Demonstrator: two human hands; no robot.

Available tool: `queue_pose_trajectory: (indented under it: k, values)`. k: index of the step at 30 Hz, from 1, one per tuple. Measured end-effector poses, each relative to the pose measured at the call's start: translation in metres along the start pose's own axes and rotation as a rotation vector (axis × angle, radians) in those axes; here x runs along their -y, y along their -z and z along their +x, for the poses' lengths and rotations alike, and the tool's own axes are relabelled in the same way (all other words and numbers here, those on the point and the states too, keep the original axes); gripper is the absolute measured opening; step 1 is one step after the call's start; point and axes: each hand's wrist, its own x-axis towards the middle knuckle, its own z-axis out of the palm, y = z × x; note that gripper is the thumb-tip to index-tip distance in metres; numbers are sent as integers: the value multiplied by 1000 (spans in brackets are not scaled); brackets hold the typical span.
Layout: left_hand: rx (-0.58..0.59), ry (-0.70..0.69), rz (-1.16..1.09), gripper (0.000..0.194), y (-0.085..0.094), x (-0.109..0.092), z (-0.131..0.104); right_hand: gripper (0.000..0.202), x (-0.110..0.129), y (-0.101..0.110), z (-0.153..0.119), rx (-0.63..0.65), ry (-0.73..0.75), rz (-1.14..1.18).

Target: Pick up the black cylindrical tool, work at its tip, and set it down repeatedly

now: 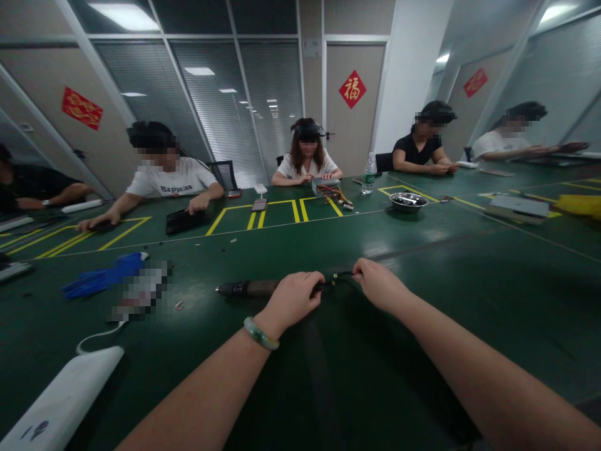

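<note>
At the near left, a white block [66,394] with a cable is lying on the green desk [282,244]. Beyond it, the left hand [295,294] is closing its fingers around the rear part of a dark tool [260,289], which is lying along the desk with its tip pointing left, away from these fingers. The right hand [375,285] is pinching a black cord [346,274] narrowly, just beside the tool's rear end. I judge that the person is handling the cord at this end, and the next move is calling for a steady left hold and a careful right pinch. Whether the cord is joining the tool, I cannot tell. Farther away, a metal bowl [408,202] and a bottle [369,175] are standing before several seated co-workers.
</note>
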Motion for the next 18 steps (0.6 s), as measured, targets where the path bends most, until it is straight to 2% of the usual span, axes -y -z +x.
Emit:
queue_pose_trajectory:
  k: [6,11,18]
  values:
    - [0,2,53,12,1,-1,3,13,11,-12,-5,70,39,22]
    - [-23,-44,14,8,4,-3,3,6,19,-9,-7,69,96,-7]
    - [-17,-31,-22,13,0,1,2,12,18,-13,-1,23,135,61]
